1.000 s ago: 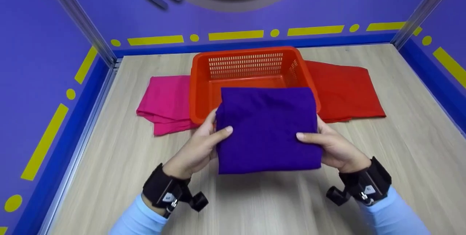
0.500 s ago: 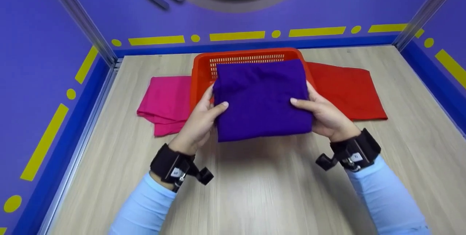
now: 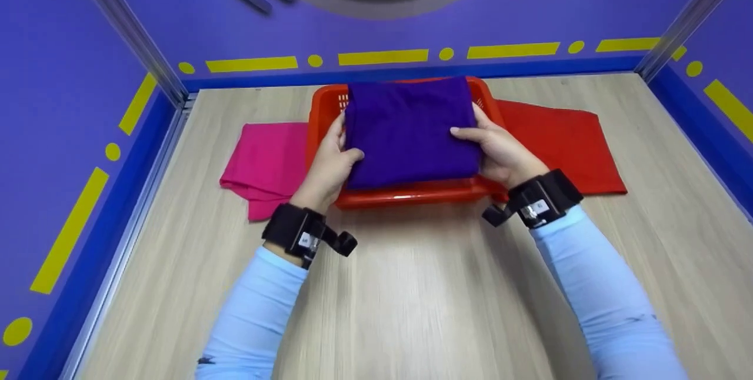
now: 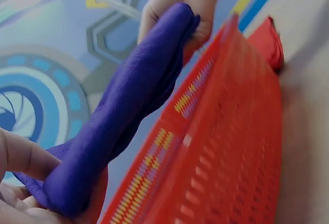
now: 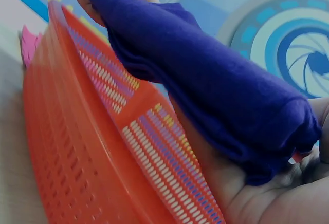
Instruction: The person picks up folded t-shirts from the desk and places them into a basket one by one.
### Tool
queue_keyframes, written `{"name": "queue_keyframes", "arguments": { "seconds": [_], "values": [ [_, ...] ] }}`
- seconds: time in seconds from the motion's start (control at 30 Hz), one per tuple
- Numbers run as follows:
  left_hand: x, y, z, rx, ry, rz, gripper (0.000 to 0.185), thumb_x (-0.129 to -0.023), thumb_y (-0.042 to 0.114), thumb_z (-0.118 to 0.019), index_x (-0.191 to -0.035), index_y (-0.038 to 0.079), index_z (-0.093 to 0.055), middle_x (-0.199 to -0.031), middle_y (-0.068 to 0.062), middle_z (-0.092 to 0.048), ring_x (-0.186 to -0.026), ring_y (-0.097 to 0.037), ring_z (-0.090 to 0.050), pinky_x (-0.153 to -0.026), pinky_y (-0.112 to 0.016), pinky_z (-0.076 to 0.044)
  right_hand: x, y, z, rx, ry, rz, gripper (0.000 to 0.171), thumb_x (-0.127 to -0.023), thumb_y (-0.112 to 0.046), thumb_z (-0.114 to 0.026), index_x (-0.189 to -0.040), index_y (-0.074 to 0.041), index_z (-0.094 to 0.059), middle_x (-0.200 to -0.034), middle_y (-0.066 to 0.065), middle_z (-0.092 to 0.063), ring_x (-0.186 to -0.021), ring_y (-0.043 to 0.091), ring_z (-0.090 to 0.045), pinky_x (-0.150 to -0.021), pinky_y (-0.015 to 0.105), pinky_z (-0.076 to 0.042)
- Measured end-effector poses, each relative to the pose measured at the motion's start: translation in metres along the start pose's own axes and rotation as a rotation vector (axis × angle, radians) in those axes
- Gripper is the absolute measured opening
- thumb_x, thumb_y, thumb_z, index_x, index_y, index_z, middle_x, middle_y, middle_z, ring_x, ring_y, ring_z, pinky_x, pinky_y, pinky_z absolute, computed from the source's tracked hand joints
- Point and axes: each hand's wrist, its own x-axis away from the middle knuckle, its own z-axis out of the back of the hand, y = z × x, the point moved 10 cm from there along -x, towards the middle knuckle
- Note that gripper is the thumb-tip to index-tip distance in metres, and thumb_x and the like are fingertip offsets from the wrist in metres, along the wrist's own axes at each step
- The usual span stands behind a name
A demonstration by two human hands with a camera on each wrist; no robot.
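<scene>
A folded purple cloth [image 3: 412, 133] is held level over the orange-red plastic basket [image 3: 406, 196], covering most of its opening in the head view. My left hand [image 3: 329, 168] grips the cloth's left edge, thumb on top and fingers underneath. On the opposite edge my right hand [image 3: 500, 147] pinches it the same way. Both wrist views show the cloth [image 4: 123, 106] as a thick folded layer just above the rim of the basket [image 5: 82, 126]. Its underside sags a little between the two hands.
Left of the basket lies a folded pink cloth [image 3: 270, 156], partly behind my left hand. A folded red cloth [image 3: 559, 150] lies to the right, its near side beside the basket. Purple panels [image 3: 235, 33] wall in the wooden tabletop [image 3: 423, 286] at the back and sides.
Both hands have carried the purple cloth forward, away from me, from in front of the basket to over its opening. The basket and the other cloths stay in place.
</scene>
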Motion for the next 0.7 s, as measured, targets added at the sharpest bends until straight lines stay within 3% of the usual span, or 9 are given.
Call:
{"name": "queue_keyframes", "arguments": {
  "seconds": [0.1, 0.33, 0.57, 0.7],
  "values": [
    [-0.011, -0.008, 0.003, -0.080, 0.017, -0.005, 0.088, -0.089, -0.020, -0.040, -0.164, 0.016, -0.013, -0.168, -0.004, -0.019, -0.150, -0.020, -0.026, -0.113, -0.036, -0.038, -0.011, 0.004, 0.006, 0.031, 0.042, -0.035, 0.078, -0.102, -0.004, -0.054, -0.160, -0.045, -0.020, -0.152, 0.009, -0.036, -0.126, 0.030, -0.052, -0.095, 0.046, -0.054],
    [-0.025, -0.023, 0.006, -0.297, 0.024, -0.013, 0.087, -0.088, -0.018, -0.042, -0.164, 0.015, -0.012, -0.169, -0.011, -0.012, -0.155, -0.022, -0.011, -0.119, -0.034, -0.027, -0.028, 0.013, 0.010, 0.068, 0.039, -0.085, 0.077, -0.101, 0.004, -0.044, -0.160, -0.040, -0.021, -0.153, 0.008, -0.035, -0.135, 0.030, -0.041, -0.111, 0.054, -0.037],
    [-0.027, -0.032, -0.002, -0.506, -0.036, 0.008, 0.087, -0.091, -0.015, -0.044, -0.164, 0.015, -0.006, -0.166, -0.019, -0.017, -0.154, -0.027, -0.014, -0.119, -0.038, -0.028, -0.034, 0.019, 0.016, 0.137, 0.069, -0.114, 0.076, -0.100, 0.006, -0.043, -0.160, -0.037, -0.022, -0.148, 0.010, -0.038, -0.129, 0.032, -0.047, -0.109, 0.056, -0.040],
    [-0.031, -0.032, -0.006, -0.605, -0.060, 0.016, 0.089, -0.089, -0.015, -0.043, -0.163, 0.013, -0.004, -0.165, -0.020, -0.020, -0.150, -0.028, -0.025, -0.116, -0.037, -0.032, -0.034, 0.017, 0.021, 0.194, 0.102, -0.119, 0.075, -0.100, 0.005, -0.042, -0.160, -0.036, -0.024, -0.146, 0.010, -0.040, -0.126, 0.032, -0.049, -0.108, 0.056, -0.041]
  ]
}}
